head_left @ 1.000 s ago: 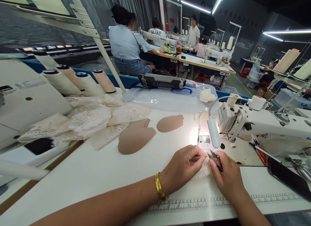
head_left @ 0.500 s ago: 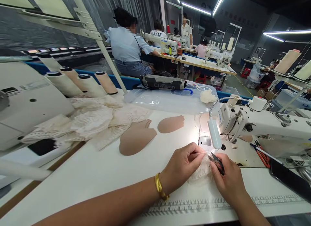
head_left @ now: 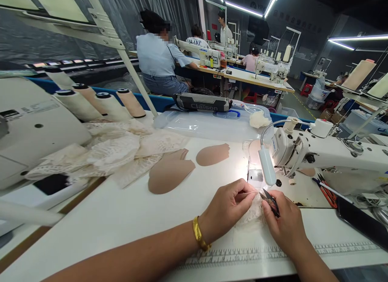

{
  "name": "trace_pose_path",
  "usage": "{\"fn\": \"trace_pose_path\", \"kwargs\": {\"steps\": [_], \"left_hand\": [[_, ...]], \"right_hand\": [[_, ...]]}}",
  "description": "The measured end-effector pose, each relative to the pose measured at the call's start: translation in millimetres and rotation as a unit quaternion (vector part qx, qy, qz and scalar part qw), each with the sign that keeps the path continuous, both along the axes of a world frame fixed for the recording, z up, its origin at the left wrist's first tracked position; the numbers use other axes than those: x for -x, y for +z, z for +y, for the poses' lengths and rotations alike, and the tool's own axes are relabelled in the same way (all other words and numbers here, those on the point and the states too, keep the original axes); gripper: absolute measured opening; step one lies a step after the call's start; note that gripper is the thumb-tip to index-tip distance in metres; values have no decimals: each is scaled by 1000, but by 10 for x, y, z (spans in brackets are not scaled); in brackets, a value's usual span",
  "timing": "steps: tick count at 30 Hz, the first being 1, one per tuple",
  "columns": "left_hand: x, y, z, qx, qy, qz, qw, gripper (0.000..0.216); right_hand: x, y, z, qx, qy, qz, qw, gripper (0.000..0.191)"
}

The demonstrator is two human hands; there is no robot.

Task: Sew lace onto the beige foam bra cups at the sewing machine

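Note:
My left hand [head_left: 232,207] is closed, pinching the edge of a pale lace piece [head_left: 251,213] between thumb and fingers. The lace hangs below my fingertips onto the table, partly hidden behind both hands. In my right hand [head_left: 286,219] I grip small black thread snips [head_left: 271,202], their blades pointing up and left at the pinched edge. Whether the blades touch the fabric I cannot tell. Both hands are just in front of the sewing machine [head_left: 333,148], below its small lamp [head_left: 267,167].
Beige cup-shaped pieces [head_left: 171,177] lie to the left, beyond them a heap of lace [head_left: 115,148] and thread cones [head_left: 130,103]. A plastic box lid [head_left: 209,126] is behind. Red-handled scissors [head_left: 329,193] and a black phone [head_left: 360,221] lie right. A ruler strip [head_left: 236,257] runs along the front edge.
My hands, the lace and the snips stay almost still. In the background, a standing person has shifted left, and the seated person in light blue has moved slightly.

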State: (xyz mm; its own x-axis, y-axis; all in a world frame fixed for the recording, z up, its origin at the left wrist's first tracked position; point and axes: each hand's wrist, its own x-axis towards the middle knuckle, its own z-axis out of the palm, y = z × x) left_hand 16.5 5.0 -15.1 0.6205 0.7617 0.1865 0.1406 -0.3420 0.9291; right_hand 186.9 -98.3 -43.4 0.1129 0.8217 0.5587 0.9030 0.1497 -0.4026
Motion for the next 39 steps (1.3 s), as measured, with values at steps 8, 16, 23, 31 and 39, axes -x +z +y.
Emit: {"fn": "trace_pose_path", "kwargs": {"steps": [8, 16, 23, 31, 39], "left_hand": [[-13, -36, 7, -43, -20, 20, 999, 19], [-17, -37, -3, -22, -14, 20, 999, 18], [-2, 27, 95, 78, 37, -20, 996, 26], [-5, 24, 98, 83, 24, 8, 996, 26], [-8, 2, -19, -45, -82, -10, 996, 19]], "right_hand": [[19, -4, 45, -86, 10, -128, 988, 16], [-26, 16, 7, 3, 6, 11, 1000, 18], [-71, 68, 6, 112, -2, 118, 987, 24], [-39, 110, -2, 73, -6, 226, 971, 27], [-23, 195, 72, 185, 71, 356, 913, 25]]}}
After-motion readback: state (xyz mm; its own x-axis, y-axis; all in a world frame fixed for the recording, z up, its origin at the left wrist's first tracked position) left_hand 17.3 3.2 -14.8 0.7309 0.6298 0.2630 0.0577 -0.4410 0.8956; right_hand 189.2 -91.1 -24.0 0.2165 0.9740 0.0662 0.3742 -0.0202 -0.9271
